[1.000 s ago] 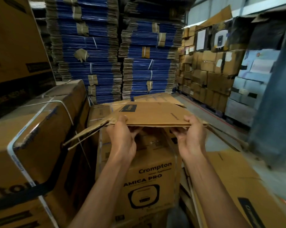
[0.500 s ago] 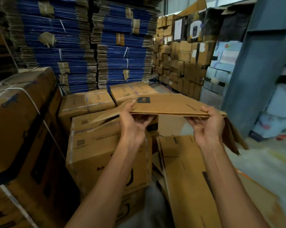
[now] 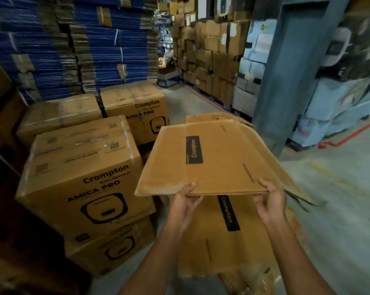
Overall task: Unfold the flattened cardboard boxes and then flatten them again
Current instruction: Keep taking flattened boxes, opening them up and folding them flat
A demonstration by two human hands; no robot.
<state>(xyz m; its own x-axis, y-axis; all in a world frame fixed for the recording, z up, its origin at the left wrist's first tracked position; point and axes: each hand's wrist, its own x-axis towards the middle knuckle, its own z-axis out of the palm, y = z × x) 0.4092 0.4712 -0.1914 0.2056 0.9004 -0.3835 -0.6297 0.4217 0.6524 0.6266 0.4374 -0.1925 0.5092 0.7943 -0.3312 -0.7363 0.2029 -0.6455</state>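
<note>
- At centre frame, a flattened cardboard box [image 3: 203,158] printed "Crompton" hangs level in the air, gripped along its near edge by both of a person's bare hands.
- Left hand [image 3: 185,204] pinches the edge left of middle, thumb on top and fingers beneath; right hand [image 3: 269,201] clamps the same edge farther right, the same way.
- Both grips sit on one edge only, so the far end is unsupported; in all likelihood it could sag or swing down as the panels are pulled apart.
- Loose flaps [image 3: 290,184] splay off the right side of the sheet, lower right of centre; these look apt to snag or tear if the box is opened fast.
- Directly below, at lower centre, a second flattened sheet [image 3: 222,248] lies on the concrete floor [image 3: 339,209]; a dropped box would land on it, and stepping there risks a slip.
- Sealed Crompton cartons [image 3: 82,173] stand stacked just to the left of the held box; a wide swing while unfolding could strike them.
- Corrugated board creases easily, so forcing a fold against its score line would probably buckle a panel.
</note>
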